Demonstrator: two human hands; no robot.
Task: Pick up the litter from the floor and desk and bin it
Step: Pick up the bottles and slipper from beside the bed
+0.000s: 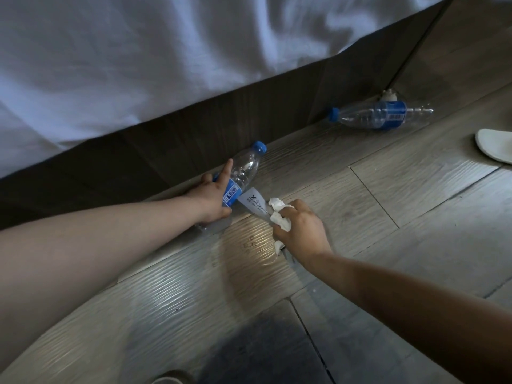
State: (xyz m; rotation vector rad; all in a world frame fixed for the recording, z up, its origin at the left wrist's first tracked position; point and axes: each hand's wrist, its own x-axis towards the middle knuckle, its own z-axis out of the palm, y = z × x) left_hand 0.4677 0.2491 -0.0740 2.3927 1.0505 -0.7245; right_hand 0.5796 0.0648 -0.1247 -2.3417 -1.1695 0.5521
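My left hand (212,198) grips a clear plastic bottle (246,169) with a blue cap and blue label, held beside the dark bed base, index finger stretched along it. My right hand (300,228) holds crumpled white tissue (279,217) and touches a flat white printed wrapper (253,202) lying on the floor between both hands. A second clear bottle (379,116) with a blue cap and label lies on its side on the floor at the far right, by the bed corner. A small white piece (389,95) lies just behind it.
A bed with white sheets (138,65) fills the upper left above a dark wooden base (171,139). A white slipper (494,145) lies at the right edge. Grey wood-plank floor (415,203) spreads all round. A round rim (169,379) peeks in at the bottom.
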